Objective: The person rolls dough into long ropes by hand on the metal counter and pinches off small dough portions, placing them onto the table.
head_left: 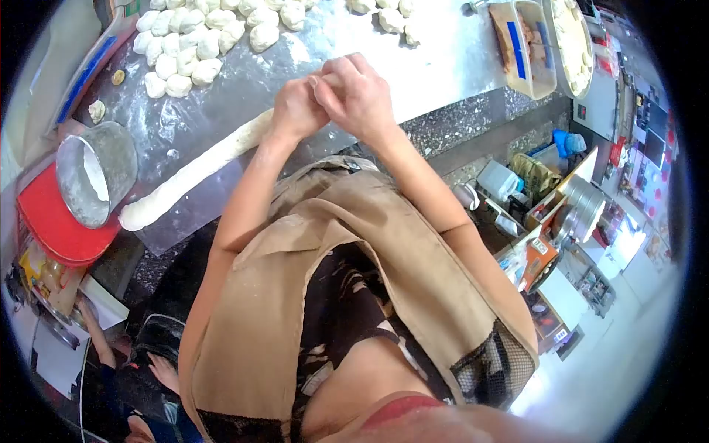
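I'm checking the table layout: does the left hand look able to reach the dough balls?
Probably yes: the dough balls lie just past the left hand, and only floured tabletop shows between.

A long, pale, slightly uneven rope of dough lies slantwise on the floured worktop, blunt end lower left, upper end meeting the left hand.

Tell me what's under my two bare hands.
A long white rope of dough runs in behind the left hand, with the shiny, flour-dusted grey worktop around it. The right hand meets the left; anything between or directly beneath them is covered.
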A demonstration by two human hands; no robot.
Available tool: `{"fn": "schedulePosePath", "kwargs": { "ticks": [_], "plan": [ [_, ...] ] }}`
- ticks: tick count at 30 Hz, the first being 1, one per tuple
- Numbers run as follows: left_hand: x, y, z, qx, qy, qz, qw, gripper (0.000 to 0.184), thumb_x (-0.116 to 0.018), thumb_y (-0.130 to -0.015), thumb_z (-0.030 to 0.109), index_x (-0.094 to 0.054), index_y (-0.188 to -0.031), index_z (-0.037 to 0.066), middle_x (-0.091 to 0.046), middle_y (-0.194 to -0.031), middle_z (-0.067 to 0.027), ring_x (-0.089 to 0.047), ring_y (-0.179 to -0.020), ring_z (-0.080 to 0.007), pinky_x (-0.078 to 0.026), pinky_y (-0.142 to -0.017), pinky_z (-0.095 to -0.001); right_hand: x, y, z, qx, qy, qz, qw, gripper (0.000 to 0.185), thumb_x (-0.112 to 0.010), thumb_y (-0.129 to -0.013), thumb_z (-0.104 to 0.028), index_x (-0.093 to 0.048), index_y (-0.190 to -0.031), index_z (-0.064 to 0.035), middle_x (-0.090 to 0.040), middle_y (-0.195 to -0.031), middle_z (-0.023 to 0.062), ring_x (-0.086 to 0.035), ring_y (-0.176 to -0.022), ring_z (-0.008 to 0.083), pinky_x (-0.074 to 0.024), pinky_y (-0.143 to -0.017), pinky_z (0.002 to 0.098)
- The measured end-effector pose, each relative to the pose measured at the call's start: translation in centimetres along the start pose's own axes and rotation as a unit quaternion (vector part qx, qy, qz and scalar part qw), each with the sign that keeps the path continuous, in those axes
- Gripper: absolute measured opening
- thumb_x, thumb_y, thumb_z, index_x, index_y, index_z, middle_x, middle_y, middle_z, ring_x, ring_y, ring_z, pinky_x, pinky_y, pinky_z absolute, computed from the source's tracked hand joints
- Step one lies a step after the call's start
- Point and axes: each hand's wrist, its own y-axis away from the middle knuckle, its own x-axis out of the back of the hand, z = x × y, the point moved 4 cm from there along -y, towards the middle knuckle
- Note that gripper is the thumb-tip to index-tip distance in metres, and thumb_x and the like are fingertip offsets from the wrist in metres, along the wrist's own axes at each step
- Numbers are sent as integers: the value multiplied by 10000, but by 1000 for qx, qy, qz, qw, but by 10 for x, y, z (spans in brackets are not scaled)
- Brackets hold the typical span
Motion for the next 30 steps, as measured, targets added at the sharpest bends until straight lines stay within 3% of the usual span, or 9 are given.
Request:
{"fn": "schedulePosePath", "kwargs": {
  "ticks": [5,9,13,15,18,21,24,26,30],
  "plan": [
    [-7,-11,7,33,-83,6,996,180,-702,-739,231,-649,-826,83,-658,-776,-176,-645,-724,-379,-517,-608,-434,-35,-10,69,-59,18,132,989,209,-664,-744,-201,-541,-704,-37,-568,-752,123,-572,-682,357,-478,-590,436],
    [2,-1,57,76,111,-26,991,143,-716,-735,71,-580,-777,52,-642,-763,-83,-614,-694,-197,-489,-654,-313,-34,-25,180,-136,156,159,965,538,-716,-713,-283,-512,-1076,59,-567,-996,255,-566,-896,407,-495,-771,463],
    [23,3,4,7,124,46,991,168,-713,-771,130,-592,-843,38,-589,-1170,-143,-573,-1062,-268,-451,-877,-369,2,-3,104,-161,145,-130,968,721,-764,-687,-306,-447,-1251,13,-514,-1154,292,-498,-1091,453,-452,-934,446],
    [25,7,5,-11,116,68,991,163,-696,-815,147,-580,-854,39,-488,-1323,-180,-473,-1226,-274,-388,-989,-384,-30,22,53,-12,-64,-213,975,667,-771,-679,-288,-499,-1240,-52,-544,-1150,278,-533,-1092,423,-464,-920,436],
    [31,15,16,-24,149,17,988,313,-765,-763,235,-618,-950,32,-412,-1415,-180,-421,-1292,-304,-406,-994,-407,-44,16,22,-161,-246,-207,933,451,-744,-728,-208,-590,-1128,-69,-664,-977,186,-650,-902,238,-534,-759,355],
    [41,26,6,28,154,46,987,460,-829,-678,294,-647,-1015,41,-562,-1271,-179,-544,-1190,-304,-483,-893,-400,-40,10,17,-260,-300,-211,893,399,-733,-746,-190,-605,-1097,-49,-682,-884,125,-657,-790,200,-536,-715,320],
    [40,23,2,90,-49,-13,995,321,-757,-702,292,-642,-917,83,-672,-782,-154,-643,-745,-381,-517,-638,-444,-22,-3,8,-208,-223,-202,931,422,-753,-726,-233,-627,-1079,-38,-679,-875,104,-656,-785,187,-537,-697,315],
    [35,18,-2,87,-45,-4,995,293,-742,-710,274,-644,-914,88,-674,-786,-154,-647,-749,-379,-518,-642,-442,-8,-12,-4,-10,-66,-83,994,333,-730,-737,-248,-655,-1006,-68,-651,-908,115,-658,-777,268,-543,-693,362],
    [32,14,-4,85,-73,-7,994,219,-705,-725,226,-652,-902,108,-674,-764,-156,-652,-740,-374,-522,-641,-446,-25,-7,-23,5,-1,-40,999,177,-669,-768,-232,-612,-820,-74,-580,-814,132,-605,-741,348,-514,-642,423]
  ]
}}
